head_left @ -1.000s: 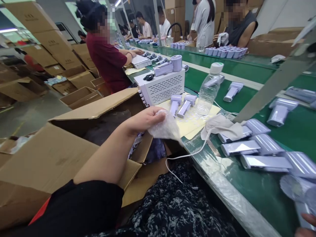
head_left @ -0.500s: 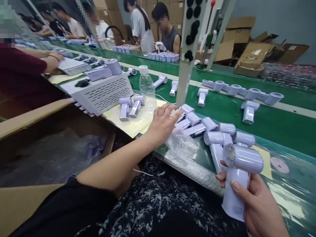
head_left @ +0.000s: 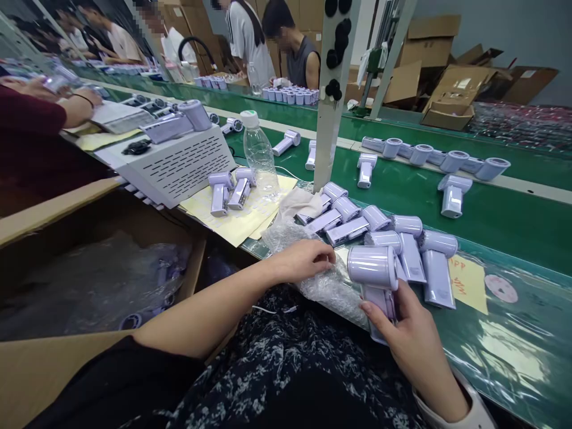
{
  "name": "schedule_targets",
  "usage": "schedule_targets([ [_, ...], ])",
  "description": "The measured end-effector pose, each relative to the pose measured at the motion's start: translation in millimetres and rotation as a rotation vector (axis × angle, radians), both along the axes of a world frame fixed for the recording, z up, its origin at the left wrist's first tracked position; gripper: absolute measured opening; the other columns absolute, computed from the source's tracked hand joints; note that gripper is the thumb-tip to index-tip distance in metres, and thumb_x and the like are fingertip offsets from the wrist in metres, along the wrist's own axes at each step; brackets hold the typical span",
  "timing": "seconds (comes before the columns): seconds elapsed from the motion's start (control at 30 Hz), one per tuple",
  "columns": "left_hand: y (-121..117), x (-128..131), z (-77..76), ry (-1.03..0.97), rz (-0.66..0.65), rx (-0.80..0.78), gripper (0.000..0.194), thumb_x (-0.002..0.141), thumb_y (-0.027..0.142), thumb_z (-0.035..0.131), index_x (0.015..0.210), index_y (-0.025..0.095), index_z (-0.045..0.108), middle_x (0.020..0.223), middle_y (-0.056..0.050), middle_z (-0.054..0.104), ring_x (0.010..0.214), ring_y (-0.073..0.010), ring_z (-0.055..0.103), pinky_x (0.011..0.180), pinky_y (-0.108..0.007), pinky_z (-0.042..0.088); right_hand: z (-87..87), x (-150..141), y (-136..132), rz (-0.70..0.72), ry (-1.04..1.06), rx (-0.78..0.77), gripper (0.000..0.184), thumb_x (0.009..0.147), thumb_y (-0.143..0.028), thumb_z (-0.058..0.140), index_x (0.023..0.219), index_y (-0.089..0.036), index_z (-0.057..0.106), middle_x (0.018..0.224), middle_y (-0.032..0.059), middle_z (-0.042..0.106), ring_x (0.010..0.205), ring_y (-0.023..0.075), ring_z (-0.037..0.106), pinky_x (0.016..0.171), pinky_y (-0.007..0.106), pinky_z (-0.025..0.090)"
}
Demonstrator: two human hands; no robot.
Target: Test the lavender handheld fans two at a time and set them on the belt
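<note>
Green worktop [head_left: 473, 339] with lilac devices [head_left: 439, 280], yellow paper [head_left: 223, 229], clear plastic [head_left: 330, 291], vented box [head_left: 179, 173]

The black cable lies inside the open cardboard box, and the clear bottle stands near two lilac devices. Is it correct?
No: in the head view, the black cable lies on the white slotted box, not inside the open cardboard box. The clear bottle does stand near two lilac devices.

The bottle cap [head_left: 249, 119] is white and green, the skirt [head_left: 295, 363] black with pale mottling.
</note>
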State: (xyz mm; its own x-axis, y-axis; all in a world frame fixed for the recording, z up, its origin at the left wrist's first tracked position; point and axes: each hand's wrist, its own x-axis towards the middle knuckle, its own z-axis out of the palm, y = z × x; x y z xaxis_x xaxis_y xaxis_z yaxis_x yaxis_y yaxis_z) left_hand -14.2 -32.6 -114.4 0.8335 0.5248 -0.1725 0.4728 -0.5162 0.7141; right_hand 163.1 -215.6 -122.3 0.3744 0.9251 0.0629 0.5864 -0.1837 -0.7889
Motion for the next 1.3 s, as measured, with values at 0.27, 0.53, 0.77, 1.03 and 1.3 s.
schedule_targets([
  [0.27,-1,-15,-8.9,-0.236,0.255,-0.207,0.040,0.105,0.029,0.038,0.142,0.014,0.043,0.076,0.002,0.058,0.064,-0.0142,0.056,0.060,-0.024,0.044,6.9,-31,31,0.311,-0.674,-0.156,0.045,0.093,-0.025,0.069,0.136,-0.012,0.066,0.090,0.0147,0.076,0.083,0.0365,0.072,0.065,0.044,0.057],
  [0.53,-60,-28,67.7,-0.070,-0.127,0.703,0.036,0.103,0.014,0.043,0.135,0.015,0.058,0.094,-0.009,0.070,0.092,-0.0247,0.066,0.077,-0.036,0.052,40.6,-39,48,0.451,-0.048,-0.262,0.031,0.103,-0.037,0.048,0.093,-0.017,0.069,0.081,0.0126,0.075,0.071,0.0262,0.072,0.065,0.037,0.059],
  [0.77,-27,-69,107.6,-0.491,0.215,0.093,0.032,0.105,0.023,0.050,0.137,0.024,0.053,0.076,0.005,0.054,0.063,-0.0096,0.055,0.062,-0.022,0.048,80.0,-46,40,0.637,0.772,-0.349,0.072,0.077,-0.060,0.083,0.139,-0.030,0.060,0.110,0.0102,0.078,0.072,0.0265,0.077,0.049,0.031,0.057],
  [1.03,-42,-131,97.6,-0.637,0.404,-0.078,0.018,0.102,0.035,0.061,0.113,0.021,0.063,0.071,0.005,0.043,0.051,-0.0061,0.038,0.044,-0.017,0.034,101.4,-76,49,0.717,0.185,0.280,0.020,0.102,-0.025,0.063,0.082,-0.026,0.067,0.067,-0.0030,0.063,0.057,0.0126,0.057,0.054,0.021,0.046],
  [1.3,-57,-179,92.4,-0.481,0.409,0.020,0.039,0.094,0.052,0.068,0.120,0.023,0.068,0.093,-0.004,0.062,0.082,-0.0171,0.062,0.072,-0.028,0.056,90.6,-112,57,1.030,0.233,0.281,0.020,0.102,-0.013,0.057,0.085,-0.021,0.062,0.073,-0.0035,0.061,0.065,0.0101,0.057,0.063,0.018,0.045],
])
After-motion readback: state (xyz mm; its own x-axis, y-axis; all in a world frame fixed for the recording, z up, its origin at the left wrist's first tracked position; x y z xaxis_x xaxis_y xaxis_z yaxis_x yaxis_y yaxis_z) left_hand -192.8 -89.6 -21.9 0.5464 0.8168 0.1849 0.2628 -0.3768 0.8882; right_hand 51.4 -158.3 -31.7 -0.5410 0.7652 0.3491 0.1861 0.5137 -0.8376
